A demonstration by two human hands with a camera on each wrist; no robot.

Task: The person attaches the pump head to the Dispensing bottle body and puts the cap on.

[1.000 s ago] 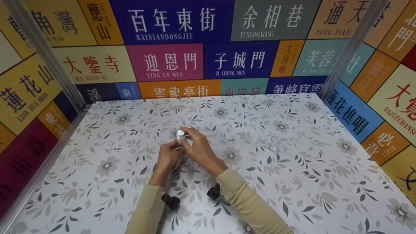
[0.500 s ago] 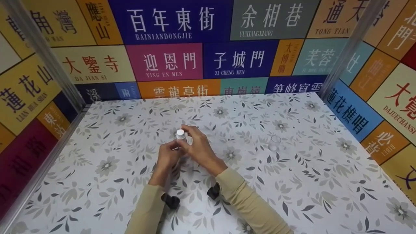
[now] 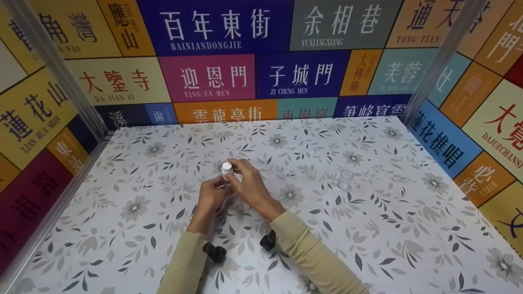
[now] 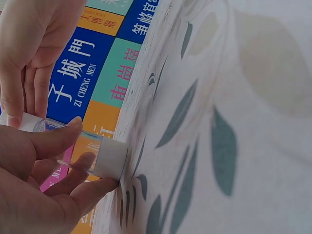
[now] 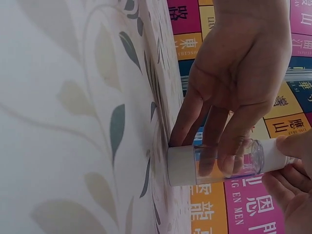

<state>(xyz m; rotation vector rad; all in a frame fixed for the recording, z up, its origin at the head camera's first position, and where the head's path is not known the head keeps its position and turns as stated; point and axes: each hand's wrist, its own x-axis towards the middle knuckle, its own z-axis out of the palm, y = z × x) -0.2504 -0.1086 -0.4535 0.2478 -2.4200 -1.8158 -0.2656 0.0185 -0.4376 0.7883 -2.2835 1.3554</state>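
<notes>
A small clear bottle (image 4: 90, 151) with a white base (image 5: 181, 165) and a white top (image 3: 227, 167) stands upright on the patterned tabletop. My left hand (image 3: 213, 193) grips its see-through body, the fingers low down near the base. In the right wrist view the left hand's fingers (image 5: 210, 158) wrap round the clear wall. Up at the white top, my right hand (image 3: 251, 185) pinches with thumb and fingers. The right hand shows above the left one in the left wrist view (image 4: 36, 53). Inside the clear body no contents show.
A small transparent cup-shaped piece (image 3: 345, 180) stands on the table (image 3: 310, 245) to the right of the hands. Panels with large lettering (image 3: 220, 28) wall in the table at the back and both sides. Black wrist mounts (image 3: 215, 253) hang under both sleeves.
The right hand's fingers lifted slightly off the bottle's white top half a second ago and have come back against it now. The left hand and bottle stay in place.
</notes>
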